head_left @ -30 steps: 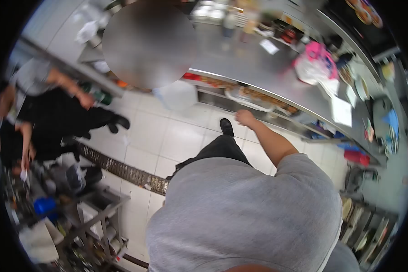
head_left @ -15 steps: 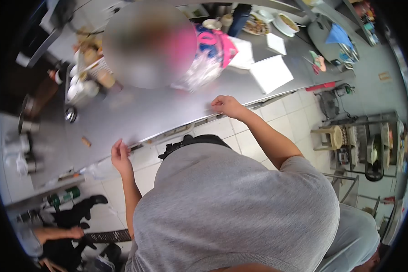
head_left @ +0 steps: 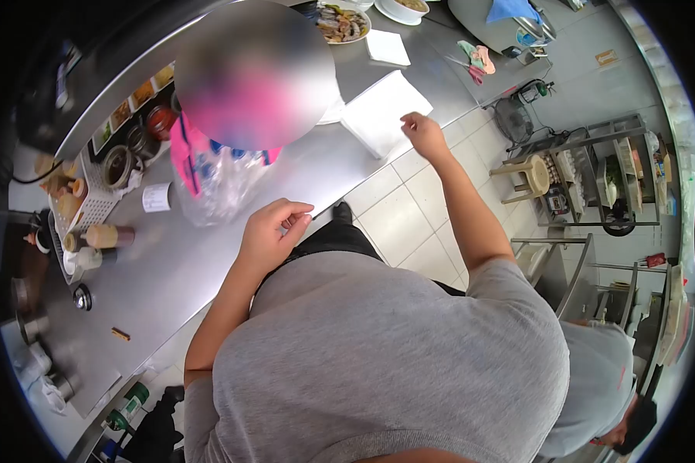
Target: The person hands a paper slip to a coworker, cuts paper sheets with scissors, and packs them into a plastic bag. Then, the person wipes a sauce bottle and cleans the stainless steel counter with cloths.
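Tabletop (head_left: pixel 158 266): steel, reaching upper right.
Left hand (head_left: pixel 276 230): half-curled, empty, near plastic bag (head_left: pixel 225 189).
Right hand (head_left: pixel 425 136): loosely bent, we see nothing held, by white paper (head_left: pixel 380 112).

Left hand (head_left: pixel 272 231) and right hand (head_left: pixel 425 136) hang half-curled.

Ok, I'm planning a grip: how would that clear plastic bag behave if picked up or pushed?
The clear plastic bag is probably floppy, given its crumpled film. It might slide easily when pushed, since the metal counter looks smooth.
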Demonstrator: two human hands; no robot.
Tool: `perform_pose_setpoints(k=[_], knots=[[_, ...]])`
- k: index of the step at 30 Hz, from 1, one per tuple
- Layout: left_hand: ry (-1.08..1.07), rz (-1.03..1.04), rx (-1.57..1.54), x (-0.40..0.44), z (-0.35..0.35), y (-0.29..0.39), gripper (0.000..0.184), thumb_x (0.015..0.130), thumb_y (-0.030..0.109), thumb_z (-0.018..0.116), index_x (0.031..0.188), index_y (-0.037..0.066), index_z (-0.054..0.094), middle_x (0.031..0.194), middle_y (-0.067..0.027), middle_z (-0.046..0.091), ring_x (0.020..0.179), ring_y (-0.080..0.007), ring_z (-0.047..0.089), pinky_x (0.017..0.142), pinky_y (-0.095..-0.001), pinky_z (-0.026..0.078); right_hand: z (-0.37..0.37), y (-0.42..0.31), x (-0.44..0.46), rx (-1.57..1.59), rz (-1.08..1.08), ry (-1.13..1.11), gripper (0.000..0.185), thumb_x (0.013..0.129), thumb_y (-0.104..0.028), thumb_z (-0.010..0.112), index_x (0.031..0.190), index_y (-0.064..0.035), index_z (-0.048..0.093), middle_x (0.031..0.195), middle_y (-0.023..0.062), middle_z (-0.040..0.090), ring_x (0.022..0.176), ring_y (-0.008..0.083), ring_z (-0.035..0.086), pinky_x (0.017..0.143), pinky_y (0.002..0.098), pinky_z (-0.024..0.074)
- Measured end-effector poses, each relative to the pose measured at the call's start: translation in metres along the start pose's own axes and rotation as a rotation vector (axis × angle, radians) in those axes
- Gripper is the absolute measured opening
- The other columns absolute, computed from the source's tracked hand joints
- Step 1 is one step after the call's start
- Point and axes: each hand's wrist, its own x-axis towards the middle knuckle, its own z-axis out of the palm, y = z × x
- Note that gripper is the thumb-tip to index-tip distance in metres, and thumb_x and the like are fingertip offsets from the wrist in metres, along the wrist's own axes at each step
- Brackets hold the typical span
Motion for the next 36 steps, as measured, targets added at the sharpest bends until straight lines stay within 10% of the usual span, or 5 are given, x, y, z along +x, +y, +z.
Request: perform_pose_setpoints(k=[11,14,20,26,36], knots=[[0.074,0.011,0.441,0.252,0.159,-0.049,0.028,0.084,0.012,0.063,0.111,0.005,0.062,0.109,-0.0142,0.061,0.102,-0.0287,0.059,0.087,-0.0372,0.047,-0.038,0.240,0.246,-0.170,-0.247,0.304,0.030,0.077,-0.004,0.054,0.105,-0.0024,0.064,0.104,0.0192,0.065,0.101,0.0357,0.059,0.090,0.0416,0.0468],[0.162,-0.170,0.661,0.311,0.201,-0.087,0.042,0.081,0.017,0.068,0.119,0.005,0.057,0.121,-0.0148,0.056,0.113,-0.0316,0.053,0.093,-0.0417,0.044,-0.088,0.313,0.297,-0.423,0.167,0.143,0.035,0.079,-0.006,0.054,0.113,-0.0042,0.061,0.103,0.0211,0.064,0.099,0.0392,0.059,0.086,0.0446,0.0481],[-0.025,-0.663,0.877,0.352,0.208,-0.093,0.057,0.071,0.024,0.078,0.121,0.006,0.056,0.118,-0.0157,0.059,0.111,-0.0302,0.056,0.091,-0.0488,0.044,-0.089,0.497,0.343,-0.531,-0.152,0.127,0.040,0.090,-0.026,0.056,0.128,-0.0135,0.052,0.134,0.0150,0.049,0.124,0.0360,0.043,0.106,0.0427,0.0336],[-0.153,-0.708,0.667,0.355,0.196,-0.107,0.057,0.072,0.016,0.076,0.124,0.007,0.056,0.113,-0.0200,0.062,0.105,-0.0344,0.059,0.091,-0.0436,0.046,-0.130,0.407,0.284,-0.501,-0.013,-0.041,0.042,0.085,-0.015,0.056,0.125,-0.0028,0.053,0.114,0.0236,0.061,0.102,0.0406,0.059,0.084,0.0471,0.0481],[-0.205,-0.284,0.189,0.369,0.159,0.034,0.049,0.075,-0.005,0.066,0.121,0.011,0.064,0.119,-0.0133,0.063,0.112,-0.0263,0.057,0.100,-0.0322,0.040,-0.122,0.323,0.167,1.375,0.315,-0.583,0.042,0.079,-0.013,0.061,0.118,0.0030,0.054,0.106,0.0096,0.064,0.098,0.0183,0.059,0.091,0.0312,0.0465]])
